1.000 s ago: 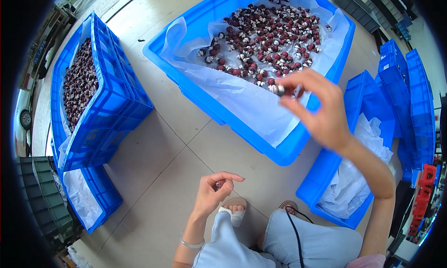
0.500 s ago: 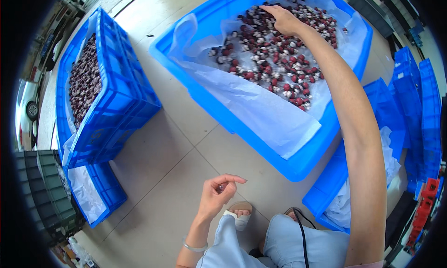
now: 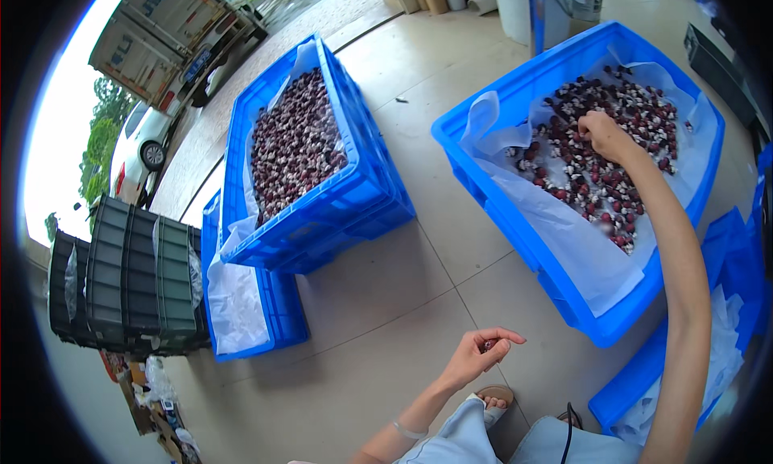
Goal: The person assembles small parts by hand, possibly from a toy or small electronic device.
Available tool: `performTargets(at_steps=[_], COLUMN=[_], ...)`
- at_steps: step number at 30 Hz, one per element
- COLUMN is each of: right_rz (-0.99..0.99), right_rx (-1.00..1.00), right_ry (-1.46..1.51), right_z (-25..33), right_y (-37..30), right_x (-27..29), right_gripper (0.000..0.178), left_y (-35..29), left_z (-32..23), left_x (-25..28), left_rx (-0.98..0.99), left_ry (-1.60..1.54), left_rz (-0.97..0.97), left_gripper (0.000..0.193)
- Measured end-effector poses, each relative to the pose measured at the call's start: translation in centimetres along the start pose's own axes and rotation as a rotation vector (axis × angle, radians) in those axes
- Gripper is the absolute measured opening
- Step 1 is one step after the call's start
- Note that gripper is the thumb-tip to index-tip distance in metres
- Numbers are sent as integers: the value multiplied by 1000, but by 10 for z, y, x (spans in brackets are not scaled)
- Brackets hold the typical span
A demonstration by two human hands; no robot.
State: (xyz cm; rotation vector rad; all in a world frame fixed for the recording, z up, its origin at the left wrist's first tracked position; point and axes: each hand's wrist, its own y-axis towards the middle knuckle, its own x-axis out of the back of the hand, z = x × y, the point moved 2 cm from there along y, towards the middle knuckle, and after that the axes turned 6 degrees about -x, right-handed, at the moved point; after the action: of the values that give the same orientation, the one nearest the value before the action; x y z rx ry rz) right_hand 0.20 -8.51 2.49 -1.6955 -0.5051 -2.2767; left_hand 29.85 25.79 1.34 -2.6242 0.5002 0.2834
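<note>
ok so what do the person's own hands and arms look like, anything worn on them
Both the left hand and right hand are ungloved and five-fingered, with slim forearms. A thin, silvery bangle circles the left wrist; the right wrist shows no jewellery. No sleeve covers the visible right forearm.

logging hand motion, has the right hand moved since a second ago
Yes. Judged against the large blue bin, the right hand has moved farther from the person, from above its near-right side to the dark red pieces inside.
</note>
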Motion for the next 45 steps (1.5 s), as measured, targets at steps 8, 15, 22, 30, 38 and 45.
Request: performTargets(at_steps=[8,15,22,30,38,45], right_rz=[-261,93,100,94,278,363], right_rx=[-264,-221,-300,-349,-608,-760], right_ry=[596,1339,1132,1132,1297,1457], right_z=[55,219,261,261,258,258], right_y=[-64,-171,-235,-258,-263,-262], right_x=[93,102,54,7,-3,-9], right_gripper=[10,25,21,22,21,22], left_y=[-3,-15,-9,-12,-5,-2], left_z=[-26,-34,-24,6,15,15], left_x=[-9,-9,-30,-24,-18,-13], left_rx=[-165,-300,-220,-161,-118,-121], left_ry=[-44,-234,-317,-219,-186,-217], left_rz=[-22,-147,-63,-118,-118,-104], left_gripper=[21,24,23,19,17,17])
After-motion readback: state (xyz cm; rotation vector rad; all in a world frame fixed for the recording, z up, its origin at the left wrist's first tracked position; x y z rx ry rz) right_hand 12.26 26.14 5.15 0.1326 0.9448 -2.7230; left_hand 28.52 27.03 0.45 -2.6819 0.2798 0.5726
